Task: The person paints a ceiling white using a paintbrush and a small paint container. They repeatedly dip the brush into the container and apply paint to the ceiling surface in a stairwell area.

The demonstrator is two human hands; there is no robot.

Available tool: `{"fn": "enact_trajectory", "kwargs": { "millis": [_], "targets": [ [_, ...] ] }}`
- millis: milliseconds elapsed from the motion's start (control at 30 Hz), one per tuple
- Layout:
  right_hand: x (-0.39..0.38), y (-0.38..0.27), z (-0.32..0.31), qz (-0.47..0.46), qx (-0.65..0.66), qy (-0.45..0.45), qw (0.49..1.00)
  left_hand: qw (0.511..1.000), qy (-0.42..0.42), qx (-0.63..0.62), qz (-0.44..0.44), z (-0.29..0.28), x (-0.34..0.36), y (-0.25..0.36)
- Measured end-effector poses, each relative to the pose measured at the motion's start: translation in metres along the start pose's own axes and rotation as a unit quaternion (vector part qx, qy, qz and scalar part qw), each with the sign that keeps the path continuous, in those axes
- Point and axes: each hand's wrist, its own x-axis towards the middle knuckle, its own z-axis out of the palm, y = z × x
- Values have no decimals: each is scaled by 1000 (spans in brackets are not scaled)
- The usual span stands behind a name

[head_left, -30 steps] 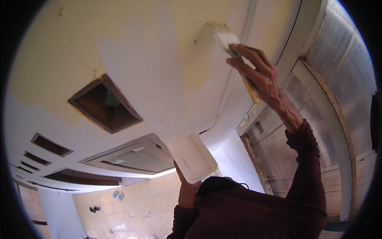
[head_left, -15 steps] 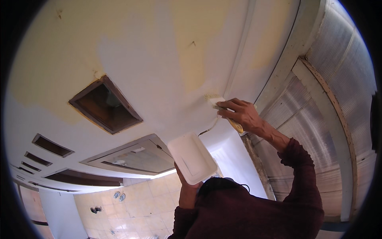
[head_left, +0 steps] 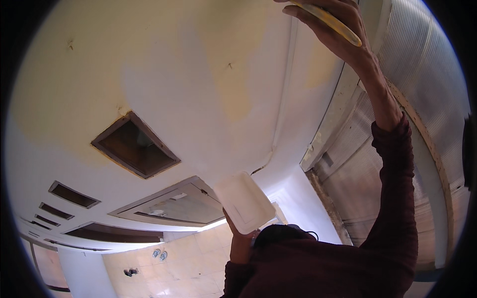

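My right hand [head_left: 340, 43] is raised high at the top edge, its fingers closed round the yellow handle of a paintbrush [head_left: 332, 21]. The brush's bristles lie outside the picture. Lower down, my left hand [head_left: 241, 244] grips a shallow white paint tray [head_left: 247, 202] from below, with its fingers partly hidden by it. The tray is tilted so that its pale inside shows. Before me stands a wall [head_left: 174, 94] with white paint over part of a yellow coat; a yellow strip [head_left: 234, 94] shows between whiter areas.
A dark-framed opening [head_left: 136, 145] and a framed door or window [head_left: 171, 201] break the wall. A thin raised strip [head_left: 284, 94] runs up it. Ribbed translucent panels [head_left: 422, 44] stand at right. Sandals [head_left: 160, 254] and dark shoes [head_left: 130, 272] lie on the tiled floor [head_left: 194, 258].
My right hand has swung upward with the paintbrush, from mid-wall to the top edge, taking the bristles out of view. My left hand still holds the tray, slightly lower and further right in view.
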Motion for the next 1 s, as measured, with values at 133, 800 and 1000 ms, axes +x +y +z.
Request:
{"fn": "enact_trajectory", "kwargs": {
  "millis": [133, 800, 1000],
  "targets": [
    [-44, -23, 8, 39, -87, -36, 995, 993, 9, -77, -86, 23, -6, 13],
    [-135, -52, 8, 190, 32, -203, 960, 978, -60, -165, -115, 19, -4, 9],
    [-64, 8, -25, 111, -6, -111, 988, 984, -78, -124, -101, 29, -5, 10]
  ]
}}
